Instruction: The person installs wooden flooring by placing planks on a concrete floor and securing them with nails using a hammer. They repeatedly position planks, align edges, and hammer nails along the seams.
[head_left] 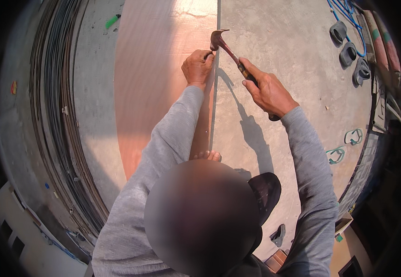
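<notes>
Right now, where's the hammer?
In the head view, upper centre: the hammer is gripped in the right hand, its head close to the left hand, by the wooden board's right edge.

My left arm point(140, 194) runs in from 7 o'clock in a grey sleeve point(163, 150) that ends at the wrist point(196, 85), its forearm point(182, 117) pointing toward 1 o'clock. My left hand point(195, 69) sits at 12 o'clock, fingers point(199, 57) curled in and pinched together, the tips too small to make out. My right arm point(313, 198) comes up bent from between 4 and 5 o'clock, sleeved the same, angling toward 11 o'clock. My right hand point(274, 94) is raised at 2 o'clock, closed in a grip, index finger point(252, 68) and thumb point(251, 90) reaching toward 10 o'clock. My bare toes point(205, 155) show at 6 o'clock, just below centre.
</notes>
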Demonstrator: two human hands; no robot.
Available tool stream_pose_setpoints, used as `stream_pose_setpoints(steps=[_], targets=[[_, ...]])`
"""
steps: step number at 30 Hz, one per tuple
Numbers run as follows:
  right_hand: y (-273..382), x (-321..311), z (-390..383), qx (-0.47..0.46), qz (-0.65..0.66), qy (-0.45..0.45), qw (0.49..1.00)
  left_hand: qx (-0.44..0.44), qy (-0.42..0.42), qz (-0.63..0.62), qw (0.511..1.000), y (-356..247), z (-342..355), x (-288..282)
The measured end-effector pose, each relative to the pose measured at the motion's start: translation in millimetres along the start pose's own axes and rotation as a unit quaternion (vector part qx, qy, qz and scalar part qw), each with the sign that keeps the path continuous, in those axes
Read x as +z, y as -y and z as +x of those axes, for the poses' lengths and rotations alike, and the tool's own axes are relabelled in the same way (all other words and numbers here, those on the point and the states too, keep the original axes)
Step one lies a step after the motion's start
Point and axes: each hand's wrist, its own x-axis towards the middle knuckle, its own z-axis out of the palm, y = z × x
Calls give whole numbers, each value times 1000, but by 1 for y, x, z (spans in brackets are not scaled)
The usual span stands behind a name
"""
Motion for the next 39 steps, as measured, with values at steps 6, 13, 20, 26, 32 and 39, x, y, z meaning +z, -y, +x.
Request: stream_pose_setpoints(steps=[6, 13, 20, 26, 32, 39], targets=[[6, -7, 2, 16, 139, -61, 988, -20, 6, -33, 999, -1, -2, 1], [2, -12, 7, 33, 114, -57, 991, -1, 6, -21, 1000, -2, -4, -1], [-1, -14, 9, 27, 30, 63, 997, -29, 20, -11, 999, -3, -4, 0], [-6, -13, 5, -50, 212, -101, 971, -23, -42, 20, 999, 3, -46, -12], [-9, -18, 9, 18, 132, 16, 991, 77, -23, 61, 995, 10, -80, -21], [-14, -15, 12, -10, 121, 73, 990, 117, -16, 69, 991, 5, -75, -25]])
